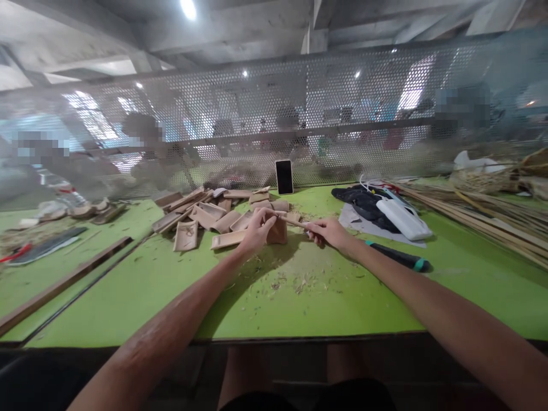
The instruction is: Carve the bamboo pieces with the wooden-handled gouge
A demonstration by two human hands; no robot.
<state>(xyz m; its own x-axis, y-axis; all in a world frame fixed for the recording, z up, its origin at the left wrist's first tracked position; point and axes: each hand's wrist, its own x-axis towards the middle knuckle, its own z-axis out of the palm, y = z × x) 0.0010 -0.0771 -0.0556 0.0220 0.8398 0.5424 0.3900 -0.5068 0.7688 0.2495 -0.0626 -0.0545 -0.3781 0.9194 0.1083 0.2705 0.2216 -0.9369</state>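
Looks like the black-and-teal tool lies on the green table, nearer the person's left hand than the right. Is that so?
Not quite. The black-and-teal tool does lie on the green table, but the head view shows it nearer the right hand.

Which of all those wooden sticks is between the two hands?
The thin tan wooden stick, running from left hand to right hand. The long brown wooden strip lies at left; long tan strips lie bunched at right.

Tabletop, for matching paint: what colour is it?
The tabletop is lime green, clearest in the head view.
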